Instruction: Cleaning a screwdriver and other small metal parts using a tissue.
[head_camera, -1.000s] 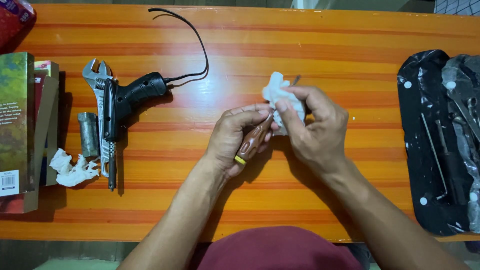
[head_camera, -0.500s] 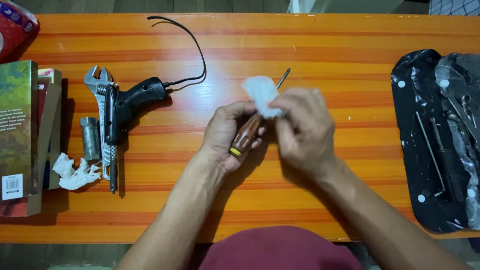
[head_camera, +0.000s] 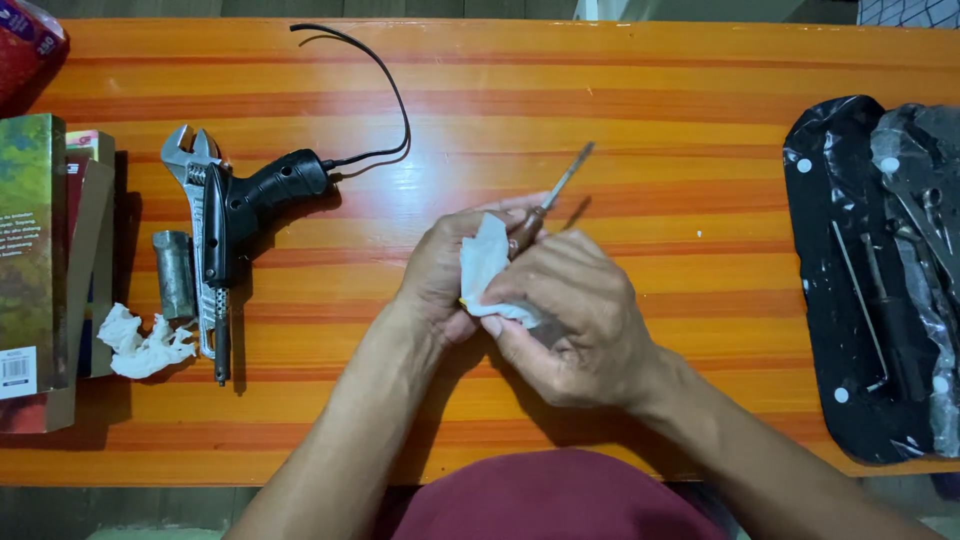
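Note:
My left hand (head_camera: 440, 270) grips a screwdriver (head_camera: 553, 195) by its brown handle, which is mostly hidden. Its metal shaft points up and to the right over the orange striped table (head_camera: 620, 90). My right hand (head_camera: 570, 320) presses a white tissue (head_camera: 482, 270) around the handle, close to my body. Both hands meet at the middle of the table, a little above its surface.
At the left lie a black soldering gun (head_camera: 245, 205) with its cord, an adjustable wrench (head_camera: 195, 230), a small metal cylinder (head_camera: 173, 273), a crumpled tissue (head_camera: 140, 343) and stacked books (head_camera: 40, 250). A black plastic sheet (head_camera: 850, 280) with thin metal tools covers the right end.
My right hand has drawn the tissue down from the screwdriver's shaft to its handle. The bare shaft now shows.

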